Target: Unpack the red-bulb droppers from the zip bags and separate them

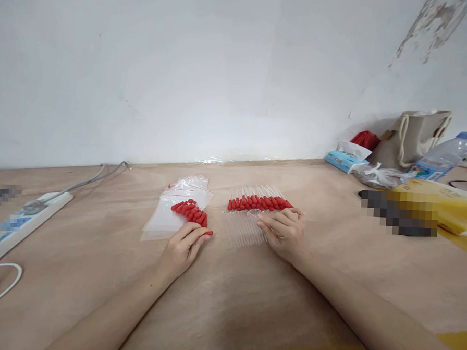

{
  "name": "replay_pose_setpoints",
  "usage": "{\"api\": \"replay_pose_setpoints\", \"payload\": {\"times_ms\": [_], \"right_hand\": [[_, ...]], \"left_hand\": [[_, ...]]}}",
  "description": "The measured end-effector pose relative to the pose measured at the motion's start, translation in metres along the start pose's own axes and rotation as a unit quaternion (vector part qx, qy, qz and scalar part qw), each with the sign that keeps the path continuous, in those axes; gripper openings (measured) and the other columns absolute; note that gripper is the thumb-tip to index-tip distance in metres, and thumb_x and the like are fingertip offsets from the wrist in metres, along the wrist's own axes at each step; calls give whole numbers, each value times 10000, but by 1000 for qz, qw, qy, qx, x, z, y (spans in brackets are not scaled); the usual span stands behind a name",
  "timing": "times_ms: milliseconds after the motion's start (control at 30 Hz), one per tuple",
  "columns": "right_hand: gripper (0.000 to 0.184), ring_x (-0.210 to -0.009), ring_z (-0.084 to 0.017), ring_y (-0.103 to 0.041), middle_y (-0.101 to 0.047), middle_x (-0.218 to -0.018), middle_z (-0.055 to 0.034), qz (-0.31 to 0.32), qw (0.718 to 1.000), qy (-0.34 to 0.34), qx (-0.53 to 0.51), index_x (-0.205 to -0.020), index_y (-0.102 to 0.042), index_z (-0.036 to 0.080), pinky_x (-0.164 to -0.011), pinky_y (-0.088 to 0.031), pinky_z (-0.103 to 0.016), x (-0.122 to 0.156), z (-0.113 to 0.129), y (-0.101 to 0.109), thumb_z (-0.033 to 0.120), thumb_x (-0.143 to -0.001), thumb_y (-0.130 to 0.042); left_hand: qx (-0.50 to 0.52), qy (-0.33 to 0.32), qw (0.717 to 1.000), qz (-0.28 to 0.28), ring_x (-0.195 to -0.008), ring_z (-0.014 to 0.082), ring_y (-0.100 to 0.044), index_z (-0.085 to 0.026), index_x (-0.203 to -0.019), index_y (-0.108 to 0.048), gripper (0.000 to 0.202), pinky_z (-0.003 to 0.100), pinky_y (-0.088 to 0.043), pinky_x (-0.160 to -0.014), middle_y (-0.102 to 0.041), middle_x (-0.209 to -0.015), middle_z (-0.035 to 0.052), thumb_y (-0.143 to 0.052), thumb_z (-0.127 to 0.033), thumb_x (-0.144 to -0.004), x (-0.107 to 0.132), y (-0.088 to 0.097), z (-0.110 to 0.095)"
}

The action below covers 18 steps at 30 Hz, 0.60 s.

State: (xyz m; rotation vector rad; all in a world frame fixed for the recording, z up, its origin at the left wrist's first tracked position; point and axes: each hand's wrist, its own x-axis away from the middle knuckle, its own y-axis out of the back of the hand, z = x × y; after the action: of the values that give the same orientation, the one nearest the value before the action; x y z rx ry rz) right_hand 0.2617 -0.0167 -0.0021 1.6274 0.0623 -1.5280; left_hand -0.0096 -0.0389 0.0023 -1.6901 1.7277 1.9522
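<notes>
My left hand (185, 245) pinches a red rubber dropper bulb (208, 232) between thumb and fingertips. Just beyond it, a pile of red bulbs (190, 211) lies on a fanned stack of clear zip bags (162, 221). My right hand (285, 230) is closed on a thin clear dropper tube (254, 215), its free end pointing left. Under and beside that hand lies a row of bare clear tubes (240, 230). Behind them sit droppers with red bulbs fitted (255, 202), their tubes pointing toward the wall. The fingers partly cover the right end of both rows.
At left are a white power strip (27, 227) with a grey cable and a white cord (17, 276). A tissue pack (346, 161), a tied plastic bag (380, 175), a tote bag (423, 135), a plastic bottle (446, 155) and a yellow package (451, 207) crowd the right.
</notes>
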Motion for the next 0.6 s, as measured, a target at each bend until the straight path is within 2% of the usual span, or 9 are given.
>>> {"api": "replay_pose_setpoints", "payload": {"times_ms": [133,267,367,467,600], "right_hand": [[195,-710,-115,-514,-626,-730,1,27,998,-47,23,-937,-637,229,-795,-251,-308,-2,1,-6,200,-805,-496],[180,-706,-120,-516,-622,-710,3,46,996,-75,28,-895,-616,197,-799,-246,-307,-3,8,-8,175,-780,-479],[119,-696,-124,-513,-620,-682,8,56,995,-76,36,-783,-600,193,-802,-238,-315,-5,11,-11,174,-766,-484],[124,-716,-134,-506,-624,-694,0,56,995,-58,57,-733,-594,194,-811,-234,-326,-5,13,-14,171,-767,-477],[134,-744,-143,-493,-626,-707,-4,74,995,-22,65,-738,-610,205,-844,-227,-344,-4,15,-16,200,-776,-481]], "left_hand": [[-36,35,997,-66,-887,150,-532,-190,-1139,-511,308,292,-465,-782,-488,-991,77,-445,-122,-846,-8,-6,0],[-83,35,995,-54,-907,172,-530,-176,-1180,-475,339,302,-462,-782,-509,-976,87,-426,-137,-847,-15,-13,5],[-149,27,988,-27,-902,206,-525,-160,-1051,-539,229,341,-434,-794,-573,-916,79,-481,-192,-832,-17,-16,9],[-206,21,978,14,-845,217,-518,-184,-864,-592,109,349,-405,-731,-607,-823,51,-507,-239,-825,-19,-17,11],[-231,23,972,18,-842,216,-503,-199,-854,-616,131,347,-365,-709,-617,-860,49,-535,-294,-812,-20,-16,9]]}}
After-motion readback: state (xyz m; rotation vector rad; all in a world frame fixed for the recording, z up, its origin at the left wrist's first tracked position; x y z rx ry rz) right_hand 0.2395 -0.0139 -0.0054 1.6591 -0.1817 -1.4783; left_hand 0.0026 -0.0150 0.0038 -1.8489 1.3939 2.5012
